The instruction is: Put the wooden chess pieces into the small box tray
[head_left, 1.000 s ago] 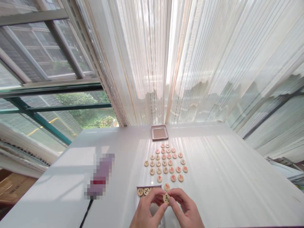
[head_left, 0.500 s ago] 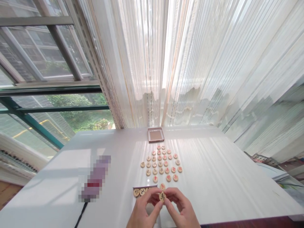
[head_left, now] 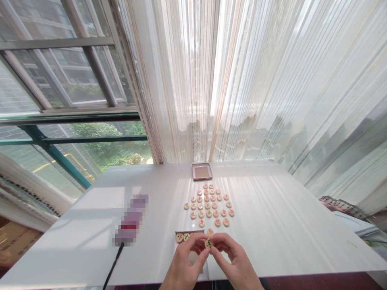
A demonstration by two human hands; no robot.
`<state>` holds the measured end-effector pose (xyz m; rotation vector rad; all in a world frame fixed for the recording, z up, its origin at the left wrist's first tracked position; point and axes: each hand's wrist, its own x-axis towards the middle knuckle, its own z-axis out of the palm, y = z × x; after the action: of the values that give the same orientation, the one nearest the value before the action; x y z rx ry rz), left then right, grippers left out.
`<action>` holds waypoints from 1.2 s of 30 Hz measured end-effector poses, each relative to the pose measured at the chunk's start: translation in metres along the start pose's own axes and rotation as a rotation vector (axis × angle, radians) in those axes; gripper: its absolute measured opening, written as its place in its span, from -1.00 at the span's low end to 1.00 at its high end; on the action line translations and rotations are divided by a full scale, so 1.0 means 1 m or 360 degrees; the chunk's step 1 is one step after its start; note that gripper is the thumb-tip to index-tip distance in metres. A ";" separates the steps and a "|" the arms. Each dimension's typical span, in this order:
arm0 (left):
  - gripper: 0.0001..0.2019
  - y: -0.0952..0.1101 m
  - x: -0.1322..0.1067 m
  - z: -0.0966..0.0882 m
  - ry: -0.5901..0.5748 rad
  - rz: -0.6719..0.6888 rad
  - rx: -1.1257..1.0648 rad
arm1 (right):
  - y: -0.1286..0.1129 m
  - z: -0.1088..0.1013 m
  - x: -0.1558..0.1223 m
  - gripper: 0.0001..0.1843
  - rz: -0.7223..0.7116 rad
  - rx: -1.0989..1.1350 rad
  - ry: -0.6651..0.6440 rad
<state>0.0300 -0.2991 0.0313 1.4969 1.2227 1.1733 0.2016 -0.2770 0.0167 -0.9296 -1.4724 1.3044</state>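
Observation:
My left hand [head_left: 184, 259] and my right hand [head_left: 232, 259] pinch one round wooden Chinese chess piece [head_left: 208, 243] between their thumbs and fingers. A black character on its face is turned toward me. Below the hands and to the left is an open box [head_left: 190, 231] with black-marked pieces [head_left: 179, 237] along its far side; my left hand hides much of it. Just beyond my fingertips lies a red-marked piece [head_left: 210, 231]. Several more red and black pieces [head_left: 207, 206] lie flat in loose rows farther back.
An open, shallow box lid [head_left: 202, 172] lies at the back of the white table [head_left: 272, 225]. On the left is a blurred-out purple object [head_left: 131, 221] with a black cable [head_left: 113, 266]. Sheer curtains [head_left: 242, 80] and a window [head_left: 60, 80] stand behind the table.
The view has shifted slightly, so the table sits a little right and higher. Both hands still hold the piece, which has tilted a little.

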 end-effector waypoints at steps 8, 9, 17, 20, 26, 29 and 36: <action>-0.71 0.001 -0.010 -0.003 -0.0066 -0.0040 0.0128 | 0.002 0.003 -0.006 -0.66 0.0098 0.0151 -0.0058; -0.74 0.001 -0.011 -0.005 -0.0059 -0.0024 0.0172 | 0.001 0.003 -0.007 -0.67 0.0101 0.0140 -0.0080; -0.79 -0.007 -0.015 -0.012 -0.0011 0.0027 0.0300 | 0.001 0.009 -0.008 -0.68 0.0065 0.0071 -0.0070; -0.76 -0.014 -0.014 -0.011 -0.0030 -0.0005 0.0274 | 0.004 0.007 -0.007 -0.69 0.0069 0.0064 -0.0091; -0.73 -0.017 -0.007 -0.011 -0.0035 -0.0015 0.0278 | 0.009 -0.002 -0.004 -0.71 0.0106 0.0106 -0.0129; -0.72 -0.016 -0.005 -0.012 -0.0022 -0.0053 0.0241 | 0.009 -0.003 -0.003 -0.71 0.0122 0.0125 -0.0147; -0.71 -0.031 -0.007 -0.004 0.0130 -0.0111 0.0197 | 0.016 -0.003 -0.002 -0.70 0.0172 0.0135 -0.0092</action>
<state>0.0202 -0.3012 0.0009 1.4956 1.4142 1.1399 0.2041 -0.2760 0.0006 -0.9336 -1.4157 1.4716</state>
